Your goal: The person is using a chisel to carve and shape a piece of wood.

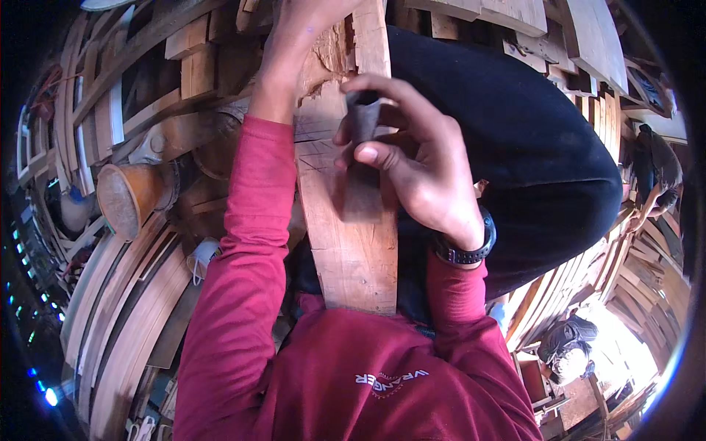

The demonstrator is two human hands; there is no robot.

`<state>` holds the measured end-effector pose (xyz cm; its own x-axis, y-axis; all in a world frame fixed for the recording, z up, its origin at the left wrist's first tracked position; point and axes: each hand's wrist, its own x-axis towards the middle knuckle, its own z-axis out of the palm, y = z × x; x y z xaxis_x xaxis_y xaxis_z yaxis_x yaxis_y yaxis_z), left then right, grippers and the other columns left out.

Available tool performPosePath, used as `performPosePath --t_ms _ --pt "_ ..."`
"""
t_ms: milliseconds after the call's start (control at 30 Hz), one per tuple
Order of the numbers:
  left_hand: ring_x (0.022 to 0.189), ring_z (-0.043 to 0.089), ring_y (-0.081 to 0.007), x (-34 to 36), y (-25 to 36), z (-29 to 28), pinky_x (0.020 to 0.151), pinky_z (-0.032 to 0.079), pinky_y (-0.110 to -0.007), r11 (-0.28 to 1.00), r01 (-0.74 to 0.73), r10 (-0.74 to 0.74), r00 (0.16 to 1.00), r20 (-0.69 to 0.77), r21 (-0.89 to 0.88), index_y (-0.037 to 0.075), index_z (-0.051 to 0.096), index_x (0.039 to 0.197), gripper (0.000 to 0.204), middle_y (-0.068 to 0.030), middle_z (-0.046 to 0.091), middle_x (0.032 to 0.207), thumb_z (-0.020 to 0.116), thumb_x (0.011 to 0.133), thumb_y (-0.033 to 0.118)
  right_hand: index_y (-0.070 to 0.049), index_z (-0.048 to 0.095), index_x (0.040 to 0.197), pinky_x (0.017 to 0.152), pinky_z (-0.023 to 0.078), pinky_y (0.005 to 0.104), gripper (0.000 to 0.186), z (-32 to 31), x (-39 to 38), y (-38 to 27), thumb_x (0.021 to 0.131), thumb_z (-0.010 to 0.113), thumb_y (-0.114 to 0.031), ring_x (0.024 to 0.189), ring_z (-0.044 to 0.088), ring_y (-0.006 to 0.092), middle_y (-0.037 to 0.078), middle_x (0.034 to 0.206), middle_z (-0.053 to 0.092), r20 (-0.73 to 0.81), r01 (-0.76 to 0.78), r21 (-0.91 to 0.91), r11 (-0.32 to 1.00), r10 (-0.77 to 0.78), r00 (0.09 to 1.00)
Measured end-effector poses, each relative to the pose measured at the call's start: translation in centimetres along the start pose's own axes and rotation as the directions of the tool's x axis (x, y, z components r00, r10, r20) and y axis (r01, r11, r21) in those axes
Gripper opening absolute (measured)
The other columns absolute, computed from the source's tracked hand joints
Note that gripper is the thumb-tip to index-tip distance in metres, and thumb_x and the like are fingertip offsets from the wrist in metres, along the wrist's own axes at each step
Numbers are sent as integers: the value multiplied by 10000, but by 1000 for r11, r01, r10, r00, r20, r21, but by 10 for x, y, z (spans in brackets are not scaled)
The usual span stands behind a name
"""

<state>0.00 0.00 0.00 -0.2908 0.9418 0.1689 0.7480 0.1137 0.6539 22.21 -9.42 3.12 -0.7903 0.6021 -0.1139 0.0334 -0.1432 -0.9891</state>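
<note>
Plank (353,242) of pale wood lying lengthwise down the middle of the view, long axis running from the chest in the red shirt (360,382) away toward the top edge, near end cut square just above the shirt, far end rough and splintered. Pencil-like lines crossing its face just left of the right hand. Right hand (415,165) closed around a short dark handle (362,117), fingers curled over its top and thumb pressed against its near side; handle standing roughly upright over the plank, upper end flared and open, lower end hidden behind the fingers, so what touches the wood cannot be told. Black watch (465,248) on that wrist. Left hand (305,26) stretched farther up along the plank's left edge, resting at the splintered end near the top rim; fingers cut off by the frame, so whether gripping or merely pressing cannot be told. Dark trouser leg (515,140) bent just right of the plank, touching its edge. Orange bucket (132,195) on its side well off to the left, among stacked boards and curved wooden strips (125,323)
</note>
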Motion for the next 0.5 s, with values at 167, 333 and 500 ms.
performPosePath --t_ms 167,333,500 --pt "811 736 -372 1 0 1 726 547 -448 993 -112 109 990 -84 -26 18 735 963 204 -225 720 819 657 905 198 -20 561 1360 838 595 307 507 6 4 3 888 624 155 922 733 164 141 979 733 -241 128 206 970 -77 968" --pt "824 737 -366 0 -4 -3 729 546 -445 996 -91 90 994 -55 -6 17 734 969 197 -219 726 840 661 907 188 -60 575 1344 798 590 358 538 14 6 6 847 639 135 849 749 253 154 942 726 -78 65 63 996 -60 995" --pt "838 738 -360 1 1 -3 736 547 -444 998 -63 62 997 -34 -18 18 735 972 189 -214 734 866 667 912 184 -11 532 1423 860 586 328 514 12 5 0 929 623 95 883 711 175 118 1009 697 -172 138 179 974 -107 979"
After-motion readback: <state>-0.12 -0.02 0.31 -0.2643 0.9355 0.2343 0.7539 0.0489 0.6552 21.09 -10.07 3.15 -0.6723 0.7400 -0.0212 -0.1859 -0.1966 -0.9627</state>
